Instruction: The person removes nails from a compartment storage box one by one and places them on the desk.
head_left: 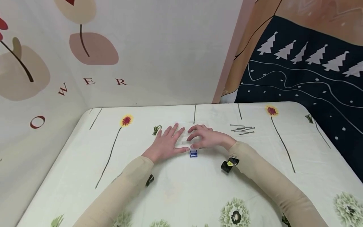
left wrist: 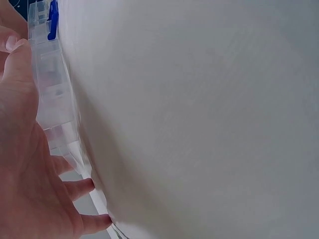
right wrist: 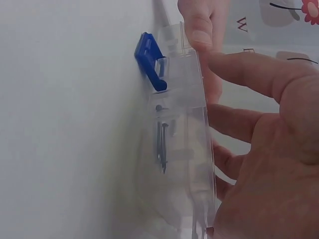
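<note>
Nearest, a clear plastic box (head_left: pixel 190 138) with a blue latch (head_left: pixel 193 153) is pressed flat on the table (head_left: pixel 85 164), seemingly to steady its lid: the left hand (head_left: pixel 165 143) lies spread on it, the right hand (head_left: pixel 205 137) rests lightly curled. Beyond, loose nails (head_left: pixel 243 129) lie well apart, with open cloth around.

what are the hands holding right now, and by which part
Nothing is gripped: both the left hand and right hand rest flat on the lid of the clear plastic box.
</note>
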`<state>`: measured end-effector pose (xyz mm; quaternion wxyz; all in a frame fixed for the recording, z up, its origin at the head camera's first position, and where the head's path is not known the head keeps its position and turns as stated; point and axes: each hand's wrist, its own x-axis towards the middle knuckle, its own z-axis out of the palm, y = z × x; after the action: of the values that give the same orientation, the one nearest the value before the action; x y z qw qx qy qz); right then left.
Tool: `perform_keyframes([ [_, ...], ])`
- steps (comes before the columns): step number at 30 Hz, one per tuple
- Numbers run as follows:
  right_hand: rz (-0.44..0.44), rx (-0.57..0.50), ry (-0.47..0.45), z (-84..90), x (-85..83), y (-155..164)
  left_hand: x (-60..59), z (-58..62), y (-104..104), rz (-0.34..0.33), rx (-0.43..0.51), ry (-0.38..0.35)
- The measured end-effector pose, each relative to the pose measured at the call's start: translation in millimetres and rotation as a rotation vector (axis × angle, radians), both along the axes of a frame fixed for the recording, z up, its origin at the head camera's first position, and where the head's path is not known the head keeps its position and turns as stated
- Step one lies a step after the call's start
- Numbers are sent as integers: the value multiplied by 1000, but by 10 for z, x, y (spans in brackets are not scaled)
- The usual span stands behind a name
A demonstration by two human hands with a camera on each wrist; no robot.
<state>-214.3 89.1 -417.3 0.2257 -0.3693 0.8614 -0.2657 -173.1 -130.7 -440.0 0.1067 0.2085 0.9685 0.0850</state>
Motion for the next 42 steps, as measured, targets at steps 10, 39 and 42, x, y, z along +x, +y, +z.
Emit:
perform_keyframes([
  [10, -53, -15, 14, -51, -16, -85, 8, -19, 10, 4, 6, -8],
  [39, -12, -35, -41, 3, 26, -214, 13, 48, 22, 13, -14, -9],
  [42, -34, -14, -21, 4, 36, -275, 21, 56, 22, 12, -24, -10],
])
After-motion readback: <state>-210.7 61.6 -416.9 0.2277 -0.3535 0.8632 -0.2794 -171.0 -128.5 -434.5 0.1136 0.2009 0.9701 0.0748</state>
